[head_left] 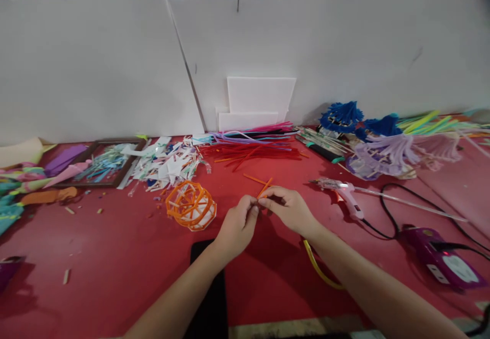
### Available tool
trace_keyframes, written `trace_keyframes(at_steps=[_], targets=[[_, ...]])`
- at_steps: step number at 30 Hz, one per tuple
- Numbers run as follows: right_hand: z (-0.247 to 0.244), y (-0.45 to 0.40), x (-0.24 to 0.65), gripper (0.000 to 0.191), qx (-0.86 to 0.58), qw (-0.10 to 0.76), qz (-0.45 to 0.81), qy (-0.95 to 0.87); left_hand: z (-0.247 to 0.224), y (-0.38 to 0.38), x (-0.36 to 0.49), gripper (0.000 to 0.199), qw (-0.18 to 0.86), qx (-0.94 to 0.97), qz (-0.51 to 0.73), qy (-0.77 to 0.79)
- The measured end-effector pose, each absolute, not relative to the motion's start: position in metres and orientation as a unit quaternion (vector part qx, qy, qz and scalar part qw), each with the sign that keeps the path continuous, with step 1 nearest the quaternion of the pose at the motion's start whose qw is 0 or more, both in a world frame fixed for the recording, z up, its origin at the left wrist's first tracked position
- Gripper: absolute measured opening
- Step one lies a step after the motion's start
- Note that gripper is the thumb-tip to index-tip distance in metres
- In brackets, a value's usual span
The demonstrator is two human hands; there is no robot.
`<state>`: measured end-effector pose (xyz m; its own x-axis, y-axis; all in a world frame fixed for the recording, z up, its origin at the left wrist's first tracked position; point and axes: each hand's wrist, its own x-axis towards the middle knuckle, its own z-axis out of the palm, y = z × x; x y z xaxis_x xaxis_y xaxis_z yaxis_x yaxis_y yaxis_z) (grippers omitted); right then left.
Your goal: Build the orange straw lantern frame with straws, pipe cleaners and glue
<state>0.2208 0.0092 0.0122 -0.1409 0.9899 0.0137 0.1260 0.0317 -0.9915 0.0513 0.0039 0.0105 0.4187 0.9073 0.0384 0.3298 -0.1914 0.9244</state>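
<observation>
White upright panels with a smooth, matt face close off the far side of a red bench, as the head view shows it. Near the middle, the person's right hand has thumb and forefinger closed on a short, straight orange strip, which slants up and away beyond the fingertips. Close beside it, the left hand is curled, thumb and forefinger drawn nearly together; whether anything is pinched between them cannot be told. Another thin orange strip lies on the bench just behind. Left of the hands sits a rounded openwork cage, its orange bands crossing in open gaps over a pale, flat-looking inner piece. Behind spread slender, slightly tangled red strips, and to their left a loose heap of angular white scraps beside a brown rectangular frame. Toward the right stand deep-blue, fringed pieces, with pale purple, pleated-looking ones in front. A pale pink and clear plastic glue gun lies right of the hands, near a glossy purple power block with a black cable. Beneath the right forearm, a yellow strip bends in a soft curve; a flat black object lies partly under the left.
</observation>
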Motion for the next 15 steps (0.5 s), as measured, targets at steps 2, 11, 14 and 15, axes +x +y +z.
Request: trace_keyframes(at_steps=[2,11,14,15], targets=[[0.007,0.011,0.220,0.017,-0.478,0.451,0.504,-0.561,0.004,0.006,0.047,0.015,0.481,0.694,0.310,0.436],[-0.011,0.010,0.224,0.029,-0.457,0.514,0.535,-0.491,-0.013,0.009,0.048,0.027,0.578,0.599,0.327,0.448],[-0.016,0.008,0.221,0.032,-0.451,0.525,0.542,-0.477,-0.012,0.008,0.047,0.026,0.567,0.597,0.337,0.456],[-0.018,0.007,0.220,0.032,-0.452,0.525,0.542,-0.476,-0.011,0.008,0.047,0.026,0.561,0.600,0.340,0.458]])
